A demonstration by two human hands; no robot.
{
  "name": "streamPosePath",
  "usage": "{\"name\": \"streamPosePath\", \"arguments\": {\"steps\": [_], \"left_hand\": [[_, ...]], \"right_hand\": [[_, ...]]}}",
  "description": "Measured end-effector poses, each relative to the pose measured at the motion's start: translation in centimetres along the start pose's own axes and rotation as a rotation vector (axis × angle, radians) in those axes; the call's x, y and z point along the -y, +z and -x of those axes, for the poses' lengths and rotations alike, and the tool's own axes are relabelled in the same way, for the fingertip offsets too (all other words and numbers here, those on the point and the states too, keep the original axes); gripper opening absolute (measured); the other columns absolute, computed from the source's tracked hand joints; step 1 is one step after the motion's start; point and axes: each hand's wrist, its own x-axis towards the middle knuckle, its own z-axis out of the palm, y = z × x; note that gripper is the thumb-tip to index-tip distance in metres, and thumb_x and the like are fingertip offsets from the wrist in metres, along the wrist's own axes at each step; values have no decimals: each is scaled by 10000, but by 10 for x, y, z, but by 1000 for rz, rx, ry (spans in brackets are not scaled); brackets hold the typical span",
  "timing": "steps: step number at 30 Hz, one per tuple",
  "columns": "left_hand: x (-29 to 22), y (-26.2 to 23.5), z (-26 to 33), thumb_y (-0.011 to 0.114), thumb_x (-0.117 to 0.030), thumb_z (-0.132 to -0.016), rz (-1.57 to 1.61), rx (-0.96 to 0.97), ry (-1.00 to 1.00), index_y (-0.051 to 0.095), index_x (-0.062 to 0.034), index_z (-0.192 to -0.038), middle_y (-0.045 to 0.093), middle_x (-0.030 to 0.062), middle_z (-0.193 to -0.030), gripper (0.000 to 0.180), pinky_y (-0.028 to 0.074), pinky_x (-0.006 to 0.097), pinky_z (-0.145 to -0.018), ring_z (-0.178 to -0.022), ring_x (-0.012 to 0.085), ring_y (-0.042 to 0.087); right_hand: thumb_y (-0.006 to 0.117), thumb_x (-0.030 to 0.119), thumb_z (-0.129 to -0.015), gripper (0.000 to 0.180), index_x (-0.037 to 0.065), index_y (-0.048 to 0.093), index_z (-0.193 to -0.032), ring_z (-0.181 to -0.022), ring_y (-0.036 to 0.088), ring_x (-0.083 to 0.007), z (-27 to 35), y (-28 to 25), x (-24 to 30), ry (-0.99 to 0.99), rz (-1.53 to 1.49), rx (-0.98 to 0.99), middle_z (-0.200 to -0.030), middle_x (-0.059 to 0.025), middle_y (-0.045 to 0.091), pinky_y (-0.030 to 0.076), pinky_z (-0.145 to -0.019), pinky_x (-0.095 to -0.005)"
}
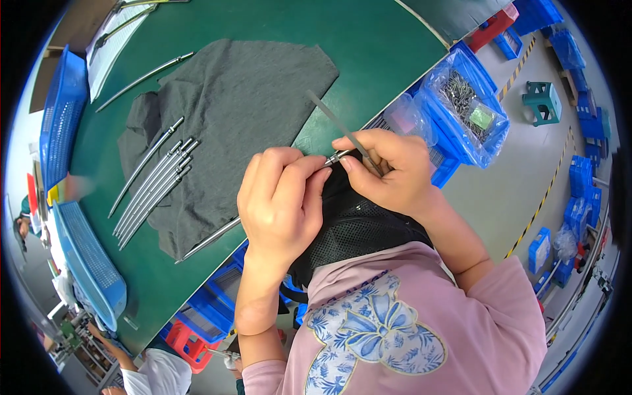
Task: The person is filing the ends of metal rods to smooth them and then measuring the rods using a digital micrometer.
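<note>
My left hand (280, 197) is closed around a thin metal rod (209, 241), whose long shaft runs out past the hand to the lower left over the green table. The rod's stepped end pokes out between my left fingertips, close to my right hand (395, 164). Pinched in that right hand is a narrow flat grey strip (339, 125), perhaps a file, slanting up to the left. Its edge crosses near the rod end; whether they touch I cannot tell. Several similar metal rods (155, 191) lie side by side on a dark grey cloth (243, 92).
Another rod (145, 80) lies by the cloth's far-left corner. Blue baskets (89, 257) line the table's left side. Right of the table, a blue bin (490, 141) holds bagged small metal parts. A green stool (542, 104) stands on the floor. Another person (161, 372) is at lower left.
</note>
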Motion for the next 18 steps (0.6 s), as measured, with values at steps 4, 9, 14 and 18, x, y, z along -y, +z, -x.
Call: {"name": "streamPosePath", "arguments": {"steps": [4, 9, 14, 18], "left_hand": [[0, -3, 0, 735, 27, -639, 27, 18, -30, 626, -33, -789, 540, 66, -740, 196, 423, 328, -530, -623, 228, 529], [-1, -5, -2, 734, 23, -643, 51, 39, -62, 625, -32, -777, 540, 65, -739, 181, 427, 330, -539, -628, 230, 535], [-1, -6, -2, 734, 21, -646, 68, 46, -85, 625, -28, -771, 538, 72, -737, 173, 427, 334, -543, -625, 237, 536], [-1, -7, -3, 734, 20, -647, 74, 58, -95, 625, -27, -771, 539, 73, -739, 171, 428, 335, -545, -625, 238, 537]], "right_hand": [[694, 28, -758, 139, 33, 679, -897, -413, 494, -107, -4, -1, 0, -64, 24, 52, -519, -36, 516, 362, -399, -255], [696, 36, -744, 136, 52, 662, -874, -408, 516, -124, -5, 0, 0, -79, 60, 54, -512, -29, 523, 385, -400, -262], [695, 42, -716, 141, 72, 638, -841, -414, 548, -155, -6, 2, -3, -168, 161, 24, -516, -19, 536, 417, -403, -282], [685, 39, -705, 145, 76, 641, -838, -417, 552, -172, -7, 0, -2, -178, 153, 48, -516, -22, 536, 424, -402, -295]]}}
